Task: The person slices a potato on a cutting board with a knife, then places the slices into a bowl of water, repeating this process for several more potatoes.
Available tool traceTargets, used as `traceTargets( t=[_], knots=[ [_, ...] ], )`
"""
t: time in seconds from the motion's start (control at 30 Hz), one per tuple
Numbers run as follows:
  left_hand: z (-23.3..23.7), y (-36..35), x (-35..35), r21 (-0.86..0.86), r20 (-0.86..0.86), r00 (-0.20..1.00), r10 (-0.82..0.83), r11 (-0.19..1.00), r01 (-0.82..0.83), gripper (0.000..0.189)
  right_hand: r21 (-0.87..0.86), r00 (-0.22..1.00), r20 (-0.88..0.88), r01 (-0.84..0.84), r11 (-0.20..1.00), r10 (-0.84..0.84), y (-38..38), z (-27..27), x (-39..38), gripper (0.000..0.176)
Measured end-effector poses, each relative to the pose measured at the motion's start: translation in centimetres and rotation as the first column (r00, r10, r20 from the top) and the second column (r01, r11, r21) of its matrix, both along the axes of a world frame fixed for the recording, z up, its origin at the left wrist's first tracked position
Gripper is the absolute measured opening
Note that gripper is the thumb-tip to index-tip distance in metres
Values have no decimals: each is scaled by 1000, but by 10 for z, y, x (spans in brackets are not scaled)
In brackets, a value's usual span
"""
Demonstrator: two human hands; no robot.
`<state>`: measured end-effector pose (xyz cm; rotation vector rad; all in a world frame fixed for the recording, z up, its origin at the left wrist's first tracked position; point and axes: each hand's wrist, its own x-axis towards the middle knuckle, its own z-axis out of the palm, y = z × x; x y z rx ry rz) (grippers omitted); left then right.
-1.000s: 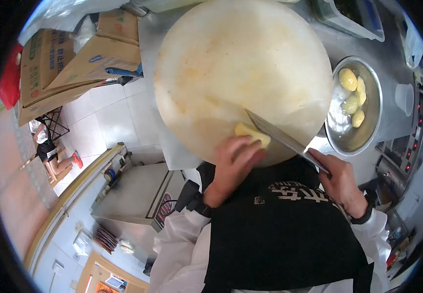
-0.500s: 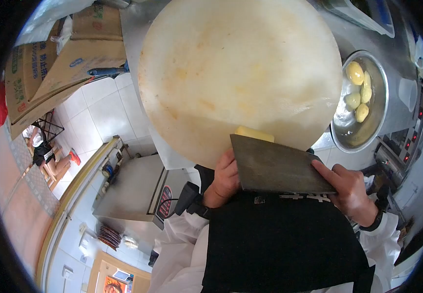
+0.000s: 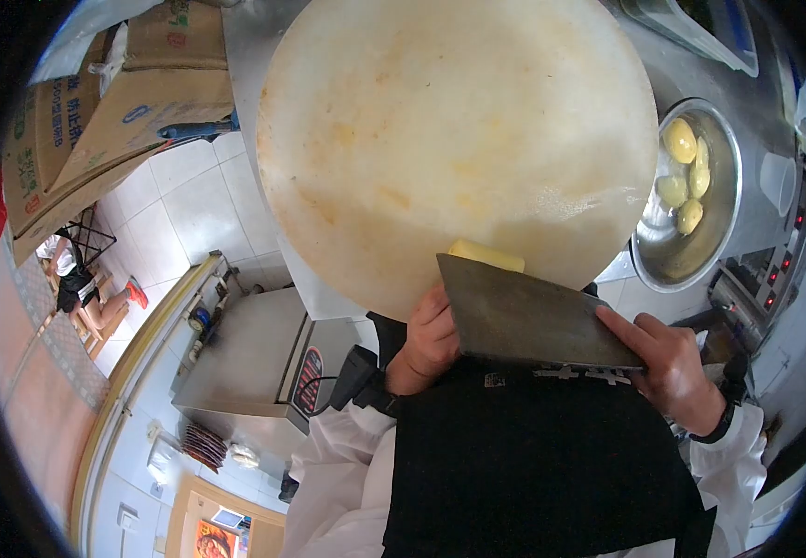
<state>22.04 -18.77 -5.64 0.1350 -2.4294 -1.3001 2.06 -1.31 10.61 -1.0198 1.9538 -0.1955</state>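
Note:
A wide cleaver (image 3: 538, 316) with a dark grey blade is held at the near edge of the round chopping board (image 3: 440, 121). My right hand (image 3: 660, 363) is closed on its handle end, with the index finger stretched along the blade. Just past the blade's upper edge, a peeled yellow potato (image 3: 488, 255) shows in part; the cleaver covers the rest. My left hand (image 3: 432, 337) is at the blade's left edge with curled fingers. The blade hides its fingertips, so I cannot see what they hold.
Right of the board, a steel bowl (image 3: 731, 195) holds several peeled potatoes (image 3: 680, 141). A clear plastic container (image 3: 700, 42) stands at the top right, a white cup (image 3: 778, 181) beside the bowl. Cardboard boxes (image 3: 133, 121) are at left; a seated person (image 3: 82, 284) is further off.
The view has shifted slightly. Both hands, the cleaver and the potato keep nearly the same places relative to one another. A wet sheen shows more clearly on the board's right side.

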Motion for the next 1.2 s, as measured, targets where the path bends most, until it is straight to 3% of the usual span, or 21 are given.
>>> traceTargets(
  t=[0.17, 0.23, 0.37, 0.43, 0.47, 0.53, 0.67, 0.73, 0.87, 0.97, 1.0, 1.03, 1.07, 1.13, 1.2],
  knots=[
    [-2, 4, 1, 115, 54, 997, 49, 992, -55, 30, -10, 1000, 18, 2, 1000, -1, -11, -21, 0, 75],
    [13, -8, -15, -62, -53, 998, 34, 997, -37, 27, -35, 1000, 25, 3, 999, -2, -13, -25, -1, 76],
    [4, 0, -6, -97, -67, 997, 49, 994, -55, 30, -2, 999, 39, -21, 1000, 21, -7, -16, -1, 79],
    [-13, 14, 12, 332, 212, 977, 20, 939, -91, 34, 6, 998, 54, -35, 999, 35, -3, -4, -2, 79],
    [-14, 13, 13, 334, 213, 977, 20, 938, -92, 34, 35, 998, 55, -44, 998, 42, -2, 4, -3, 80],
    [1, -2, -2, 52, -11, 1000, -10, 999, 11, 38, 64, 997, 53, -54, 997, 50, -2, 8, -3, 81],
    [-14, 11, 10, 220, 138, 990, 14, 975, -45, 33, 37, 999, 50, 0, 999, -2, -11, -7, 2, 76],
    [11, -7, -12, -72, -43, 998, 46, 996, -49, 26, 9, 998, 50, 28, 1000, -28, -13, -17, 5, 74],
    [8, -5, -15, -129, -84, 994, 77, 988, -87, 21, -4, 997, 68, 23, 1000, -22, -10, -23, 3, 72],
    [-3, 7, 2, -30, -8, 997, 76, 997, -76, 22, 1, 998, 69, 15, 1000, -15, -6, -7, 3, 72],
    [-21, 22, 19, 274, 173, 981, 88, 952, -134, 22, 12, 998, 66, 6, 1000, -7, -6, 1, 2, 71],
    [-26, 26, 23, 536, 343, 938, 41, 812, -231, 22, 13, 998, 67, 6, 1000, -6, -6, 5, 3, 71],
    [-30, 28, 26, 537, 342, 939, 41, 812, -231, 22, 47, 998, 58, 7, 999, -9, -8, 8, 3, 70],
    [-22, 17, 12, 108, 95, 994, 58, 992, -69, 23, 81, 999, 45, 7, 997, -10, -11, 7, 5, 70],
    [6, 0, -10, 14, 43, 996, 75, 997, -76, 24, 38, 998, 45, 38, 999, -40, -15, -7, 7, 69]
  ],
)
